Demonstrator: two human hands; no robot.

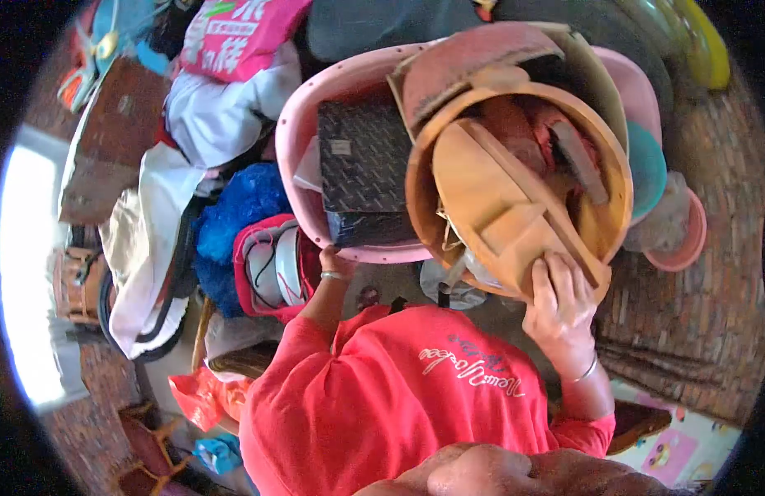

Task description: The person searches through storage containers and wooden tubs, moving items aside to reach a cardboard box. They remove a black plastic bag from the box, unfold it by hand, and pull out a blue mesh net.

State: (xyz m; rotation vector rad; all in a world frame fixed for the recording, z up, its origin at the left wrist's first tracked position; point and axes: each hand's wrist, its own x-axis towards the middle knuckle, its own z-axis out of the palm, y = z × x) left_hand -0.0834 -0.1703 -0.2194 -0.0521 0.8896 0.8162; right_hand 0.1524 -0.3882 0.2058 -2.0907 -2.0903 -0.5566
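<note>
My left hand (337, 263) is at the near rim of a large pink plastic tub (290, 157), its fingers closed over the edge. Inside the tub stands a dark patterned box (362, 157). To the right, a round wooden tub (618, 178) rests over the pink one. A half-round wooden lid (490, 186) with a raised block lies tilted in its mouth. My right hand (560, 298) has its fingers curled over the lid's near edge, by the wooden rim; the thumb is hidden. Reddish worn pieces (556, 145) lie deeper inside the wooden tub. A curved reddish piece (473, 66) sits behind it.
Left of the tub are a blue plastic bag (246, 202), a red-edged bag (243, 264) and a white bundle (217, 112). A pink printed bag (238, 41) lies at the back. On the right are a teal basin (647, 174) and a small pink basin (688, 240) on brick-patterned flooring.
</note>
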